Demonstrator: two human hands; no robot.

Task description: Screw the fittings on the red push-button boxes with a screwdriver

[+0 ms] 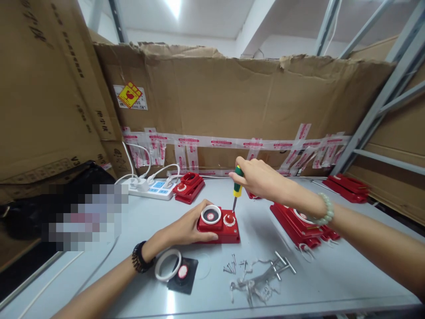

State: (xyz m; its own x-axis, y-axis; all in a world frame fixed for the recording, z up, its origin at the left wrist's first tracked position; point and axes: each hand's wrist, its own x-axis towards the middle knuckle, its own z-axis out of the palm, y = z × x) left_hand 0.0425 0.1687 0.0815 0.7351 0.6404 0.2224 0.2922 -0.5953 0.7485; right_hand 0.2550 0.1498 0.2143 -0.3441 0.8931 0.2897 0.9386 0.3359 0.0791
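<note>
A red device with a white ring and a round red knob lies on the table at the centre. My left hand is wrapped round its left end. Above its right end, my right hand grips a green and yellow screwdriver, held nearly upright. The screwdriver's tip meets the device's back right corner, beside the knob. In front lie several loose screws, some metal pins and clear plastic scraps. A white ring rests partly on a black square piece near my left wrist.
A white power strip with plugs and cables stands at the back left, beside another red device. More red devices lie under my right forearm, and red parts at the far right. Cardboard walls the back.
</note>
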